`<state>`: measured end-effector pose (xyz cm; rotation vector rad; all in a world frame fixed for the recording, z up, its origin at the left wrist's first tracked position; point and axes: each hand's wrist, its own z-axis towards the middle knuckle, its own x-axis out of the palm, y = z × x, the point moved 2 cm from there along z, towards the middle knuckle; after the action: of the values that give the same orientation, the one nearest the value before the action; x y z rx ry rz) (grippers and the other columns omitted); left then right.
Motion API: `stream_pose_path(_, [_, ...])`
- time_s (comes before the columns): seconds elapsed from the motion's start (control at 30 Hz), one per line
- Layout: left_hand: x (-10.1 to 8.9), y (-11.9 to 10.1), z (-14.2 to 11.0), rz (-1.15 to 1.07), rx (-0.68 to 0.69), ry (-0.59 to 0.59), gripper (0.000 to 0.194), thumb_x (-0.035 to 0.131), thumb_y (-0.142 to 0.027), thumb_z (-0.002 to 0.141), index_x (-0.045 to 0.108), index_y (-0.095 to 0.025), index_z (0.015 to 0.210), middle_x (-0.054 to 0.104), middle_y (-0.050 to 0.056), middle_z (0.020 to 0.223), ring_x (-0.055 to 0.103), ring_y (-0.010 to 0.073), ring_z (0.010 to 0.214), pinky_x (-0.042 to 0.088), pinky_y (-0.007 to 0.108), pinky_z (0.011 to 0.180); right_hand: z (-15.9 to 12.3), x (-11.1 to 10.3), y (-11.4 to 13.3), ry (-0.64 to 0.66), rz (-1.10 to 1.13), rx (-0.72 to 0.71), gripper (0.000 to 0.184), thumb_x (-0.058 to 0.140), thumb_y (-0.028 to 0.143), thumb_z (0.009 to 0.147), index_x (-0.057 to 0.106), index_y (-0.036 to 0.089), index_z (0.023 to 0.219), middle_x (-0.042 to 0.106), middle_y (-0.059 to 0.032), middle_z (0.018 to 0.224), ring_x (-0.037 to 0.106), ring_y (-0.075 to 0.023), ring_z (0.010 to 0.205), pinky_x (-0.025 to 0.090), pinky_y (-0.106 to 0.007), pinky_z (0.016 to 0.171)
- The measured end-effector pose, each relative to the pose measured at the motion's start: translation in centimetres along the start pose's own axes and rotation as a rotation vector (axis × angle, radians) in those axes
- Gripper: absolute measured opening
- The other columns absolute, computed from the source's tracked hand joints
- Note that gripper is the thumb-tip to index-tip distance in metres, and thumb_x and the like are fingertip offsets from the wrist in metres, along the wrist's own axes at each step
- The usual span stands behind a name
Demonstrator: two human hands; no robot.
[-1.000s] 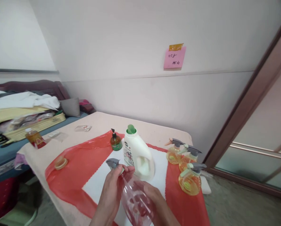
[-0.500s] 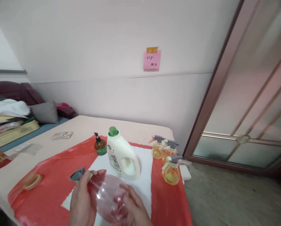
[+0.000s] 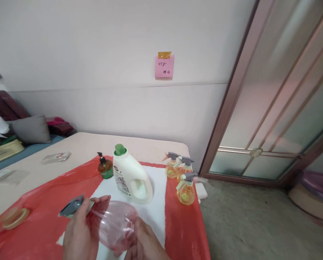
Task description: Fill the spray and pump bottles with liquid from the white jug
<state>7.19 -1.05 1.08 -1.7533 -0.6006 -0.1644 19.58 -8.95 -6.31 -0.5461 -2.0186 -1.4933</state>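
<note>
Both my hands hold a clear pinkish spray bottle (image 3: 115, 225), tilted almost onto its side over the table. My left hand (image 3: 81, 227) is closed around its neck, just below the grey trigger head (image 3: 74, 206). At the bottle's base my right hand (image 3: 146, 240) grips with curled fingers. Behind it stands a white detergent jug (image 3: 133, 177), its mouth holding a green spout (image 3: 120, 149). A brown pump bottle (image 3: 105, 168) with a green label stands left of the jug.
Three spray bottles with yellow liquid (image 3: 185, 193) stand at the right edge of the red sheet (image 3: 181, 231). White paper (image 3: 157, 187) lies under the jug. A round tan lid (image 3: 15, 218) sits at left. A pink note (image 3: 164, 66) hangs on the wall.
My view has turned right, so the table's things sit further left. The spray bottle has gone from steeply slanted to nearly sideways, its trigger head pointing left. Both hands keep their hold.
</note>
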Motion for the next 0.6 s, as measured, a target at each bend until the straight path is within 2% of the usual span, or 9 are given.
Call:
stream_pose_path(0.03, [0.0,-0.1,-0.1,0.009,0.019,0.002,0.018,0.066,-0.038,0.076,0.063,-0.020,0.075,0.074,0.006,0.085,0.067,0.0199,0.096,0.052,0.029,0.085,0.1,0.0,-0.2,0.020,0.002,0.041,0.092,0.033,0.090,0.068,0.057,0.013,0.112,0.065,-0.0066,0.070,0.059,-0.0112,0.045,0.037,-0.016,0.036])
stream_pose_path(0.07, [0.1,-0.2,-0.3,0.024,0.042,0.004,0.017,0.066,-0.038,0.076,0.062,-0.021,0.075,0.073,0.005,0.084,0.067,0.0202,0.096,0.052,0.029,0.085,0.2,-0.1,-0.3,0.027,-0.002,0.059,0.092,0.035,0.091,0.067,0.057,0.014,0.113,0.067,-0.0083,0.077,0.061,-0.0123,0.051,0.039,-0.017,0.039])
stream_pose_path(0.1, [0.1,-0.3,-0.5,0.044,0.065,0.010,0.016,0.066,-0.037,0.076,0.062,-0.022,0.075,0.073,0.004,0.084,0.067,0.0207,0.096,0.052,0.030,0.085,0.3,-0.3,-0.4,0.016,-0.008,0.043,0.090,0.048,0.088,0.063,0.054,0.017,0.119,0.068,-0.0099,0.091,0.064,-0.0141,0.060,0.043,-0.019,0.043])
stream_pose_path(0.17, [0.1,-0.4,-0.9,0.095,0.099,0.027,0.014,0.066,-0.036,0.075,0.062,-0.022,0.075,0.073,0.004,0.084,0.068,0.0226,0.094,0.053,0.033,0.085,0.5,-0.7,-0.3,-0.061,-0.053,-0.087,0.104,0.081,0.067,0.044,0.041,0.029,0.133,0.058,-0.0097,0.125,0.066,-0.0179,0.080,0.050,-0.026,0.057])
stream_pose_path(0.2, [0.2,-0.4,-1.1,0.120,0.106,0.036,0.014,0.066,-0.036,0.074,0.063,-0.023,0.076,0.073,0.004,0.084,0.068,0.0235,0.092,0.054,0.034,0.084,0.6,-0.9,-0.3,-0.102,-0.082,-0.151,0.116,0.090,0.052,0.034,0.037,0.033,0.136,0.052,-0.0085,0.133,0.066,-0.0193,0.087,0.051,-0.028,0.064])
stream_pose_path(0.27, [0.2,-0.3,-1.2,0.147,0.103,0.049,0.016,0.067,-0.037,0.073,0.064,-0.022,0.078,0.073,0.004,0.085,0.069,0.0248,0.089,0.055,0.036,0.082,0.8,-1.2,-0.3,-0.136,-0.114,-0.209,0.121,0.093,0.038,0.024,0.040,0.032,0.133,0.052,-0.0071,0.132,0.065,-0.0204,0.088,0.051,-0.030,0.070])
stream_pose_path(0.43, [0.3,0.2,-0.6,0.184,0.089,0.042,0.025,0.069,-0.042,0.067,0.064,-0.020,0.076,0.072,0.004,0.080,0.069,0.0258,0.082,0.055,0.040,0.080,0.4,-1.0,0.2,-0.064,-0.152,-0.143,0.095,0.089,0.048,0.032,0.054,0.022,0.116,0.063,-0.0047,0.105,0.060,-0.0137,0.060,0.049,-0.030,0.055])
stream_pose_path(0.5, [0.3,-0.1,-0.5,0.230,0.105,0.036,0.027,0.068,-0.044,0.067,0.065,-0.019,0.076,0.072,0.004,0.079,0.069,0.0262,0.082,0.054,0.041,0.081,-0.2,-0.6,0.9,-0.053,-0.231,-0.143,0.094,0.088,0.046,0.036,0.052,0.021,0.120,0.064,-0.0051,0.104,0.063,-0.0182,0.071,0.052,-0.033,0.064])
stream_pose_path(0.6, [0.4,-0.4,-1.3,0.383,0.144,0.029,0.033,0.064,-0.048,0.070,0.069,-0.018,0.082,0.072,0.006,0.086,0.068,0.0282,0.090,0.052,0.042,0.085,-1.1,-0.1,1.7,-0.164,-0.599,-0.211,0.098,0.084,0.038,0.048,0.043,0.019,0.135,0.059,-0.0127,0.125,0.058,-0.0305,0.111,0.046,-0.044,0.095])
